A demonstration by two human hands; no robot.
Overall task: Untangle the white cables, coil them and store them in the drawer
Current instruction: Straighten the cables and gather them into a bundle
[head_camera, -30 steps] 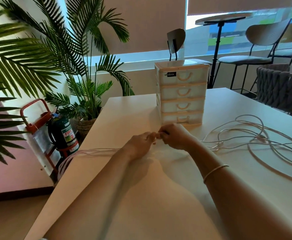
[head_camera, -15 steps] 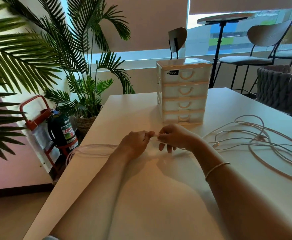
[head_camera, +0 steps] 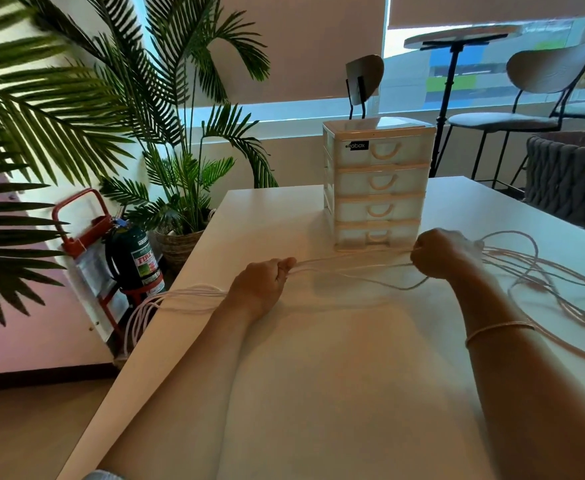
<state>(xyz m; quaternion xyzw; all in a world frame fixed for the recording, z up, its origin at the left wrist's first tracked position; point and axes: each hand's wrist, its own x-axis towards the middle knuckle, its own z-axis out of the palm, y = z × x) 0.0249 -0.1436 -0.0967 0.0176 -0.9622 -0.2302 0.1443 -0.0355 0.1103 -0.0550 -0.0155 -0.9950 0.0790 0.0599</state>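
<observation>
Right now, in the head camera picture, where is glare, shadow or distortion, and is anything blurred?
Head view: wide-angle bending curves the white table edge; daylight glares on the white plastic drawer unit's top; both forearms cast soft shadows on the table; the white cables at the right hand look slightly soft; the left hand stays sharp.

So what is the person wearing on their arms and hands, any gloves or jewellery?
No gloves: both forearms are bare. The right wrist carries a thin beaded bracelet, and neither the left hand nor the right hand shows a ring that I can see. A bit of light sleeve shows at the bottom edge by the left arm.
</observation>
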